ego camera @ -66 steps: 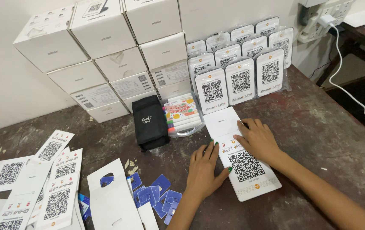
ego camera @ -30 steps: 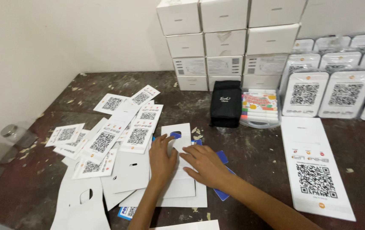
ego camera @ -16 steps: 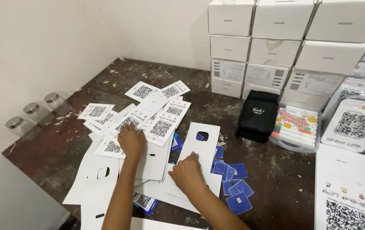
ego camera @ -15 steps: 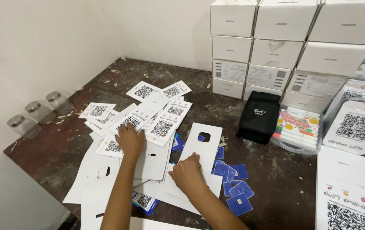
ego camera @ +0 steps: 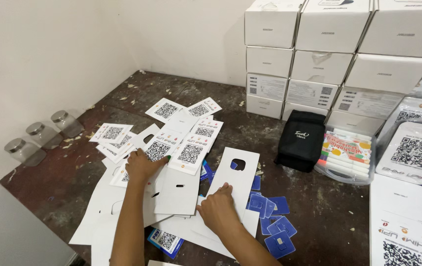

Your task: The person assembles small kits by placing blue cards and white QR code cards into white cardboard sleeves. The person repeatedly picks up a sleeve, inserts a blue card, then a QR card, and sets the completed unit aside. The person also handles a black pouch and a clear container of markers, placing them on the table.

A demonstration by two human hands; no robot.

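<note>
Left hand (ego camera: 142, 165) laid flat on the heap of white code cards (ego camera: 184, 143), palm down, fingers spread over one card at the heap's near edge; grip released, nothing clenched. Right hand (ego camera: 218, 209) pressed on the long white backing card (ego camera: 235, 180) with the square cut-out near its far end, fingertips resting on its near half; grip likewise released, only pushing down. Backing card lying flat on the dark, scuffed worktop (ego camera: 319, 212), near the front, tilted slightly, overlapping further blank white sheets (ego camera: 176, 192) spread beneath and to the left.

Blue square tags (ego camera: 275, 221) scattered just right of the right hand, some tucked partly under the backing card. Another blue-edged card (ego camera: 165, 240) peeping out below the sheets at the front. Three small glass jars (ego camera: 43, 135) with metal lids lined up along the left edge by the wall, well apart from the hands. Black pouch (ego camera: 300, 140) upright behind the backing card, touching a clear case of coloured markers (ego camera: 348, 155) to its right. White boxes (ego camera: 319, 54) stacked against the back wall. Plastic-wrapped code stands (ego camera: 415, 150) at the far right, and one large printed white sheet (ego camera: 405, 221) lying flat in the near right corner. Paper scraps and crumbs strewn over the worktop near the far corner.
</note>
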